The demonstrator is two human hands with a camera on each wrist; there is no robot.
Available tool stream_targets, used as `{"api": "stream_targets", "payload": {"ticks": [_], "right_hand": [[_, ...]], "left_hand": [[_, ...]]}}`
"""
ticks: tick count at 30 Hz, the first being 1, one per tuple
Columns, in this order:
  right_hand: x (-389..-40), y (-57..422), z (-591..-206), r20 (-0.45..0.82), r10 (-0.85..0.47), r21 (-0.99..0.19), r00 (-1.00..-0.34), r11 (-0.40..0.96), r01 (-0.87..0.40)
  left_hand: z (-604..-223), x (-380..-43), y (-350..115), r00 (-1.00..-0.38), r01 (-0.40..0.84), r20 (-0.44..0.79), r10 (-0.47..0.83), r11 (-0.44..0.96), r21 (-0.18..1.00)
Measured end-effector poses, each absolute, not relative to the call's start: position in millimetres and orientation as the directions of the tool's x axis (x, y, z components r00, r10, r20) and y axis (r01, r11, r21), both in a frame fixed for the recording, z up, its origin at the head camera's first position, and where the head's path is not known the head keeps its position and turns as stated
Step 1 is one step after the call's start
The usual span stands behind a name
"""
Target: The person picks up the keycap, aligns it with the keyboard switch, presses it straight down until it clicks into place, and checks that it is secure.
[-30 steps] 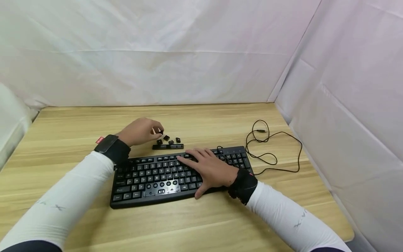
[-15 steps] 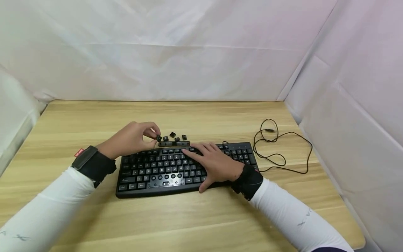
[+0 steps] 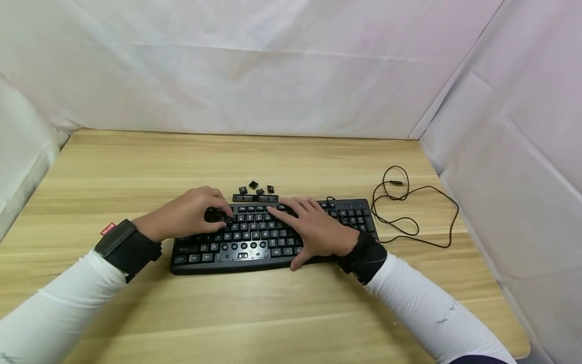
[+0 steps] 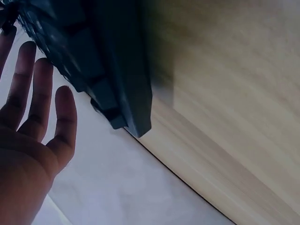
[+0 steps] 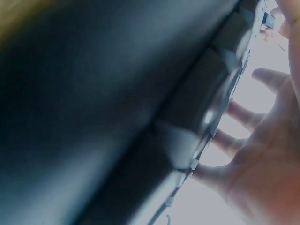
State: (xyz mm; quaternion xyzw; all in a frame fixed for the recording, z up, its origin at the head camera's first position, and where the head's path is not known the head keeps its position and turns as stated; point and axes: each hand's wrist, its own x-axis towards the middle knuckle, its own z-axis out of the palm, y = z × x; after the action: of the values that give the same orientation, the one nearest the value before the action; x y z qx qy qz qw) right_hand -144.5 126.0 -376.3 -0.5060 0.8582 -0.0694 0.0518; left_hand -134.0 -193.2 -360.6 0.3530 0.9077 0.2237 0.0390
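Observation:
A black keyboard [image 3: 275,252] lies on the wooden table. Part of its lower rows has no keycaps, leaving a shiny plate [image 3: 242,255] with round posts. My left hand [image 3: 188,215] is over the keyboard's left half, thumb and index finger pinching a small black keycap [image 5: 268,20]; in the left wrist view that keycap [image 4: 8,18] is cut by the frame corner. Fingers spread, my right hand [image 3: 318,230] rests on the right-middle keys. Just behind the keyboard lies a long black spacebar [image 3: 255,198]. Several loose keycaps [image 3: 253,184] sit beyond it.
A thin black cable [image 3: 427,187] with its plug [image 3: 396,183] loops on the table [image 3: 291,313] to the keyboard's right. White cloth walls [image 3: 273,76] border the table's back and right side.
My left hand has carried the pinched keycap from among the loose keycaps behind the keyboard toward me, over the left-middle keys. The right hand stays on the keyboard. The head view has shifted slightly.

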Motion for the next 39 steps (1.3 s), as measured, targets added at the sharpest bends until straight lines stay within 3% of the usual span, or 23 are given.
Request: {"api": "stream_targets", "payload": {"ticks": [8,17,27,39], "right_hand": [[-144.2,126.5,-375.3,-0.032,-0.875,-0.173,-0.484,0.482,-0.859],[-142.8,126.8,-375.0,-0.018,-0.872,-0.165,-0.488,0.484,-0.859],[-142.8,127.4,-373.4,-0.012,-0.871,-0.170,-0.491,0.485,-0.858],[-142.2,127.7,-374.8,-0.018,-0.870,-0.175,-0.492,0.488,-0.855]], "left_hand": [[-360.2,-131.7,-192.4,-0.754,0.634,0.101,0.649,0.680,0.369],[-360.5,-128.0,-178.6,-0.717,0.692,0.172,0.676,0.660,0.292],[-361.1,-126.5,-174.5,-0.736,0.672,0.151,0.661,0.685,0.281],[-352.6,-112.9,-155.6,-0.687,0.723,0.187,0.702,0.634,0.275]]}}
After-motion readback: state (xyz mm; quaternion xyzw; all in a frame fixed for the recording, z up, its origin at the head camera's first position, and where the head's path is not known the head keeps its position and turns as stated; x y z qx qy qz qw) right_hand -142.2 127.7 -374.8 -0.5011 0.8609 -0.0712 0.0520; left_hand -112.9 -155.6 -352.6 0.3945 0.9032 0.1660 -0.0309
